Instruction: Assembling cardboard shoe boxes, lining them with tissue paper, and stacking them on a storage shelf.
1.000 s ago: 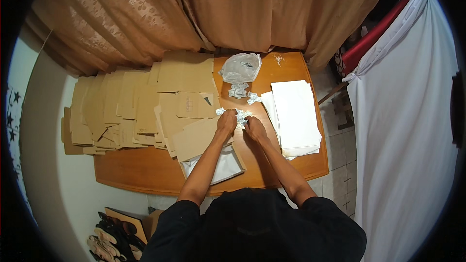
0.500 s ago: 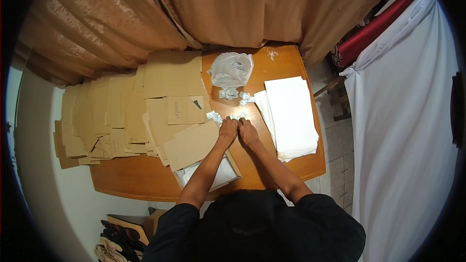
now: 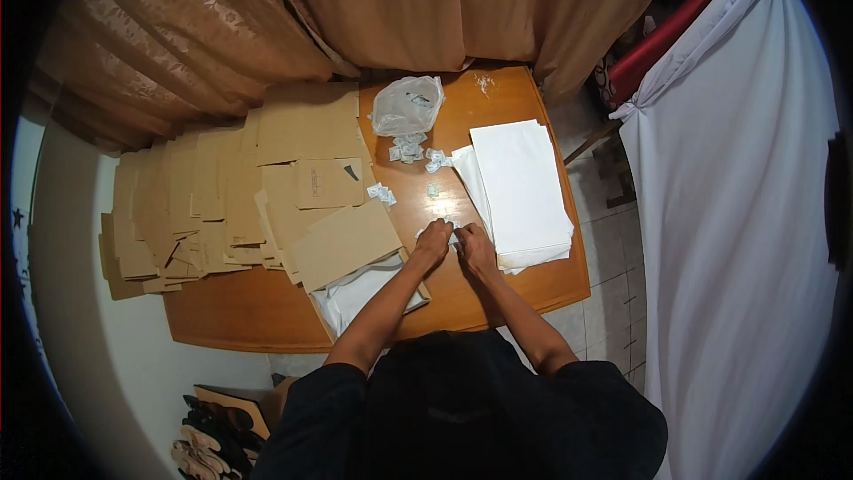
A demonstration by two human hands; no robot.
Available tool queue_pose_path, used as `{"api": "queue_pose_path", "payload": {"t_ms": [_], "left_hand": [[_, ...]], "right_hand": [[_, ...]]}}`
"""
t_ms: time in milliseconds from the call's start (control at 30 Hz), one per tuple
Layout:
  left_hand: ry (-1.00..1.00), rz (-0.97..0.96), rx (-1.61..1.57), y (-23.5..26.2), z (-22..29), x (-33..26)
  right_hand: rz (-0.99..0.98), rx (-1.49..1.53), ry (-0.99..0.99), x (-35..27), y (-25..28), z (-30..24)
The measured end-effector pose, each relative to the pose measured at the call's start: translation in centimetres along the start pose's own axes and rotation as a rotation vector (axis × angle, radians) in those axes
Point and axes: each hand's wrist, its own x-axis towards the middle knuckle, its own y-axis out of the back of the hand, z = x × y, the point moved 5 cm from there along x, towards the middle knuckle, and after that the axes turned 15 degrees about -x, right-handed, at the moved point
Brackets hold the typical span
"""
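Note:
Over the wooden table (image 3: 258, 313) my hands are close together. My left hand (image 3: 434, 241) is closed, its fingers bent down onto small white packets (image 3: 450, 221). My right hand (image 3: 476, 249) is pinched at the same packets from the other side. Fingers partly cover them, so how many there are is hidden. Just beyond lies a single pale packet (image 3: 433, 189). Farther off are small heaps of packets, one (image 3: 381, 194) beside the cardboard, one (image 3: 437, 160) by the paper stack, and a larger one (image 3: 408, 148) below a clear plastic bag (image 3: 404, 109).
Overlapping brown cardboard sheets (image 3: 306, 133) cover the table's left side, with a dark pointed piece (image 3: 351, 172) on one. A shallow box (image 3: 418, 300) with white sheets sits under my left forearm. To the right stands a white paper stack (image 3: 522, 196). Curtains (image 3: 391, 9) hang behind.
Both hands have come nearer to me and slightly right, with packets at their fingers. The single pale packet beyond them now shows. The whole view has shifted a little.

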Motion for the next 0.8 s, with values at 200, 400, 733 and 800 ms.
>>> {"api": "queue_pose_path", "payload": {"t_ms": [200,400,733,800], "left_hand": [[-0.047,0.08,-0.028,1.6,2.6,-1.3],[-0.045,0.161,-0.283,7.1,7.2,-5.7],[0.089,0.465,-0.316,11.6,4.7,-18.3],[0.113,0.531,-0.323,11.8,3.4,-20.8]], "right_hand": [[-0.016,0.101,-0.068,-0.8,1.0,-0.3],[-0.144,0.282,-0.056,-0.6,4.2,-3.0],[-0.357,0.487,0.15,-2.0,1.1,-13.5],[-0.379,0.458,0.231,-2.5,-0.3,-15.6]]}}
